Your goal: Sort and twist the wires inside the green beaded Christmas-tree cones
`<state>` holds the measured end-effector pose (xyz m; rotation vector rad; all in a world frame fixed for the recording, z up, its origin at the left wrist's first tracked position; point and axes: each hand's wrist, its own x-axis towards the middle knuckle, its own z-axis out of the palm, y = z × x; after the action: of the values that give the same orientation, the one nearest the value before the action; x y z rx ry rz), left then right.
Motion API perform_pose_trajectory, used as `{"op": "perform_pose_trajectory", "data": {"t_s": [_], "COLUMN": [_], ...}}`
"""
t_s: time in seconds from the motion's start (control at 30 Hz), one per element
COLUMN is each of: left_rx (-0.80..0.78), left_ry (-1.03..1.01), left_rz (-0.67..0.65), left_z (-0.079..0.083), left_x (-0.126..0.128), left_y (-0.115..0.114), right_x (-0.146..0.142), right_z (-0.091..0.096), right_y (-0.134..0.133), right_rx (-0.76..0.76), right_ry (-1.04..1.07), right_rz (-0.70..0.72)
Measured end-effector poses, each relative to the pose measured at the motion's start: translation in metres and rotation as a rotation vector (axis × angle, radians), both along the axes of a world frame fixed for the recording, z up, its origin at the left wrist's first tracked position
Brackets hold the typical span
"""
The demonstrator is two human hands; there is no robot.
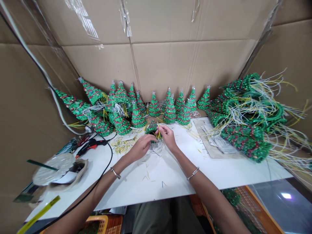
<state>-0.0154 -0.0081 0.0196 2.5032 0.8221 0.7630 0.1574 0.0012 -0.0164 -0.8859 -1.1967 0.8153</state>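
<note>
Green tinsel tree (152, 124) sits near the middle of the white tabletop (175, 177), wires (159, 147) trailing from its near side. The right hand (167, 135) pinches yellow strands (159, 129) there; the left hand (144, 144) curls just beside, and whether it grips anything I cannot tell. Wire clippings (123, 144) and a glue gun (88, 146) lie leftward; more trees (170, 112) stand before the cardboard wall (161, 65).

The left forearm (97, 191) and right forearm (207, 188) are stretched forward and angled inward. The left hand (143, 145) is held back-upward, its fingers bent toward the right hand (168, 136), whose thumb and fingertips are drawn together in a pinch. The wrists are set well apart.
</note>
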Motion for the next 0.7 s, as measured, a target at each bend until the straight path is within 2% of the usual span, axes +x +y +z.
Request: {"op": "perform_pose_trajectory", "data": {"t_s": [0.07, 0.13, 0.23, 0.4, 0.53, 0.7], "left_rx": [0.108, 0.16, 0.163, 0.207, 0.235, 0.167], "left_ry": [0.169, 0.266, 0.284, 0.271, 0.325, 0.408], "left_rz": [-0.062, -0.01, 0.083, 0.166, 0.194, 0.253], "left_z": [-0.004, -0.006, -0.008, -0.009, -0.011, -0.016], "left_x": [-0.001, -0.006, -0.02, -0.036, -0.022, 0.008], "left_y": [-0.001, 0.001, 0.008, 0.011, -0.001, -0.012], "right_x": [0.002, 0.003, 0.004, 0.004, 0.005, 0.008], "right_z": [0.0, 0.0, 0.0, 0.002, 0.002, 0.002], "right_y": [0.002, 0.003, 0.003, 0.002, 0.002, 0.001], "right_rx": [-0.01, -0.032, -0.075, -0.155, -0.22, -0.278], "right_ry": [0.037, 0.049, 0.081, 0.158, 0.155, 0.208], "right_rz": [0.01, 0.005, -0.014, 0.013, 0.037, 0.14]}}
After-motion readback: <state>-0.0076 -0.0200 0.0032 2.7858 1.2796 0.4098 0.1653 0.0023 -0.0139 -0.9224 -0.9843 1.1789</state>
